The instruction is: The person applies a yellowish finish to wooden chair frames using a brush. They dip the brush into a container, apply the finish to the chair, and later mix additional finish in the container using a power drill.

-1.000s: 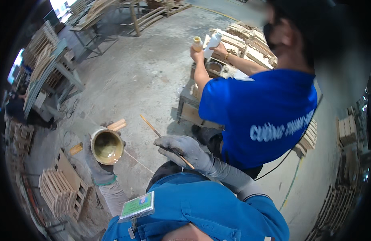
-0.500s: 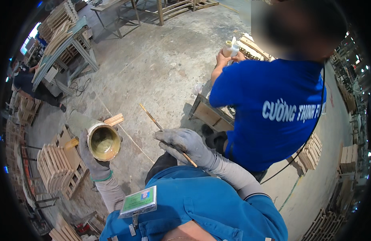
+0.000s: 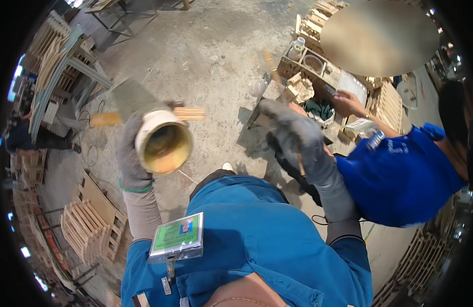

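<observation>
My left hand (image 3: pixel 130 153), in a grey glove, holds a round white pot (image 3: pixel 163 140) with yellowish-brown liquid inside, raised at chest height. My right hand (image 3: pixel 292 133), also gloved, grips a thin wooden stick (image 3: pixel 273 69) that points up and away toward the wooden crate. A green badge (image 3: pixel 177 236) is clipped to my blue shirt below both hands.
A co-worker in a blue shirt (image 3: pixel 400 176) bends at my right over a low wooden crate (image 3: pixel 310 64) holding pots and wood blocks. Slatted wooden frames (image 3: pixel 88 227) stand at lower left, more stacks (image 3: pixel 55 46) at upper left. A small wood piece (image 3: pixel 188 113) lies on the concrete floor.
Both hands have risen and the view has swung toward the crate. The pot is lifted higher and closer. The co-worker has bent down to the right, reaching toward the crate.
</observation>
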Demonstrator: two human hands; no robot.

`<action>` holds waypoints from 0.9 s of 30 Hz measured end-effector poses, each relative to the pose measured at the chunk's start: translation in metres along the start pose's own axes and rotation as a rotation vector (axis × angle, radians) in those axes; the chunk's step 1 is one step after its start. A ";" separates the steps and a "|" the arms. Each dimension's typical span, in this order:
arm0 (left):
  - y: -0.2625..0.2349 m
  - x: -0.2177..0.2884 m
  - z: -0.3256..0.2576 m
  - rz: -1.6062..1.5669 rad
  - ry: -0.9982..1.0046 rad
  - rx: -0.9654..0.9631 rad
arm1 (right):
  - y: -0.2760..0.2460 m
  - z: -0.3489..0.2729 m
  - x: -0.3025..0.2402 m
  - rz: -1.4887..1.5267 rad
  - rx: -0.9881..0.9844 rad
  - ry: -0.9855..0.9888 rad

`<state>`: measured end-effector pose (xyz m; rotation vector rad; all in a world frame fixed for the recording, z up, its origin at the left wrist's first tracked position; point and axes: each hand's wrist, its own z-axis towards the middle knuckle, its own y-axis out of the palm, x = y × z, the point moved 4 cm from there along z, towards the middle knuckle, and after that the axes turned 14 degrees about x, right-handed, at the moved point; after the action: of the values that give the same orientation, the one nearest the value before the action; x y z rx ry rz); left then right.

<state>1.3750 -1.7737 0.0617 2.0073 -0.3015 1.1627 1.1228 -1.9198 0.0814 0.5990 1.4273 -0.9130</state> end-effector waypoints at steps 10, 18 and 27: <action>0.091 -0.073 0.071 0.747 0.569 -0.959 | 0.004 -0.002 0.027 -0.869 0.199 -0.409; 0.145 -0.121 0.096 0.449 0.001 -1.023 | -0.036 0.005 0.085 -0.724 0.463 -0.060; 0.168 -0.124 0.160 0.013 -0.664 -0.474 | -0.229 0.064 0.229 -0.859 0.999 0.120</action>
<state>1.3159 -2.0229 0.0017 1.8922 -0.8354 0.3395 0.9515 -2.1366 -0.0983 0.7612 1.2585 -2.3652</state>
